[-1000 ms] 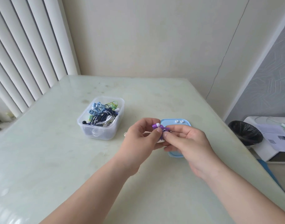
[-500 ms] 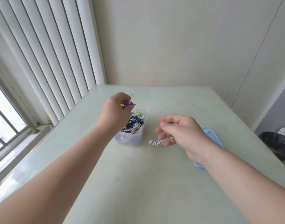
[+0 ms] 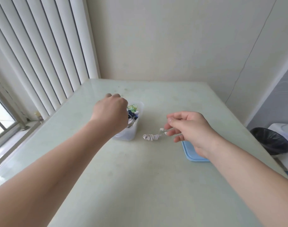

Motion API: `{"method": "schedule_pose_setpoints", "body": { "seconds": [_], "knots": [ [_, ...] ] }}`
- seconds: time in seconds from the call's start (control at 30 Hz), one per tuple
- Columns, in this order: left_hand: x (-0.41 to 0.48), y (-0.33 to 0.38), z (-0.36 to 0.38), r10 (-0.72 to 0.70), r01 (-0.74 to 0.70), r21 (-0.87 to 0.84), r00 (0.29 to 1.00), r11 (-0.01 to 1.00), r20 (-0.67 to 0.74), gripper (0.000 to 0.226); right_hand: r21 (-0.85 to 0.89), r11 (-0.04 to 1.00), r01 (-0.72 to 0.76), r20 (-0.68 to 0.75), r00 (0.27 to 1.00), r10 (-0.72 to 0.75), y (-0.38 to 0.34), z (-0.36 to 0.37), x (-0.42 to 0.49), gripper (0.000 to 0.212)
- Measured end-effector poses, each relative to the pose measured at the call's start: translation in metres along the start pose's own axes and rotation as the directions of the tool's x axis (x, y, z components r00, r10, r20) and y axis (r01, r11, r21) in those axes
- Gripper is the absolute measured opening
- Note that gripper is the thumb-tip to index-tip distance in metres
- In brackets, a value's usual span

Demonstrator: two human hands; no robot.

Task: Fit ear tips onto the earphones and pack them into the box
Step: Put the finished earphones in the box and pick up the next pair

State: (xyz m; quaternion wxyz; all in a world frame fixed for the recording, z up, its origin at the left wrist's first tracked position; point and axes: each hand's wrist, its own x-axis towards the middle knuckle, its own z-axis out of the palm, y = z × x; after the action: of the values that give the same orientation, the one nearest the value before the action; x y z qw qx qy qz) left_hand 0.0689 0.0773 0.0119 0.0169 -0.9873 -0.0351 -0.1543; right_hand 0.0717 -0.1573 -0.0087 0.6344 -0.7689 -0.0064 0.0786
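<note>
Left grip (image 3: 111, 112) is curled knuckles-up over the clear plastic box (image 3: 131, 126), fingers down among the tangled earphones (image 3: 132, 114); whether it holds anything cannot be told. Right grip (image 3: 187, 126) hovers loosely half-closed with nothing pinched, fingertips (image 3: 170, 132) just beside the buds of a coiled white earphone (image 3: 152, 136) lying on the pale green surface (image 3: 140, 185) between the two grips. Under the right wrist sits a blue lid (image 3: 191, 153).
</note>
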Motion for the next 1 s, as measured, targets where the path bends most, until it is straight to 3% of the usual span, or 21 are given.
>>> {"method": "schedule_pose_setpoints", "body": {
  "seconds": [0.07,0.1,0.17,0.23,0.33,0.43,0.53,0.67,0.87,1.0],
  "knots": [
    [-0.005,0.018,-0.002,0.108,-0.133,-0.178,0.984,0.975,-0.141,0.016,-0.018,0.999,-0.026,-0.046,0.999,0.025,0.004,-0.012,0.003,0.011],
    [-0.009,0.032,-0.002,0.165,-0.201,-0.277,0.975,0.94,-0.146,0.019,-0.03,0.999,-0.037,-0.075,0.997,0.034,0.006,-0.02,0.006,0.011],
    [-0.019,0.059,0.006,0.275,-0.263,-0.386,0.961,0.884,-0.025,0.023,-0.057,0.997,-0.053,-0.127,0.991,0.045,0.012,-0.033,0.01,0.011],
    [-0.021,0.08,0.027,0.324,-0.267,-0.325,0.937,0.907,0.135,0.029,-0.102,0.993,-0.062,-0.18,0.983,0.043,0.019,-0.048,0.012,0.012],
    [-0.013,0.088,0.056,0.266,-0.216,-0.217,0.936,0.952,0.232,0.031,-0.239,0.969,-0.06,-0.268,0.963,-0.007,0.032,-0.073,0.019,0.014],
    [-0.001,0.091,0.072,0.198,-0.142,-0.226,0.947,0.964,0.251,0.039,-0.402,0.914,-0.051,-0.304,0.949,-0.081,0.046,-0.096,0.032,0.016],
    [0.006,0.089,0.075,0.152,-0.054,-0.312,0.942,0.949,0.3,0.038,-0.522,0.852,-0.046,-0.255,0.961,-0.105,0.055,-0.102,0.046,0.023],
    [0.008,0.091,0.077,0.138,0.032,-0.464,0.934,0.885,0.329,0.015,-0.687,0.726,-0.03,-0.171,0.978,-0.122,0.06,-0.103,0.069,0.024],
    [0.006,0.095,0.082,0.193,-0.001,-0.524,0.93,0.852,0.313,0.012,-0.774,0.633,-0.028,-0.148,0.979,-0.137,0.07,-0.103,0.084,0.015],
    [-0.002,0.094,0.083,0.276,-0.062,-0.528,0.9,0.847,0.337,0.019,-0.721,0.692,-0.027,-0.172,0.975,-0.141,0.073,-0.104,0.086,0.014]
  ]
}}
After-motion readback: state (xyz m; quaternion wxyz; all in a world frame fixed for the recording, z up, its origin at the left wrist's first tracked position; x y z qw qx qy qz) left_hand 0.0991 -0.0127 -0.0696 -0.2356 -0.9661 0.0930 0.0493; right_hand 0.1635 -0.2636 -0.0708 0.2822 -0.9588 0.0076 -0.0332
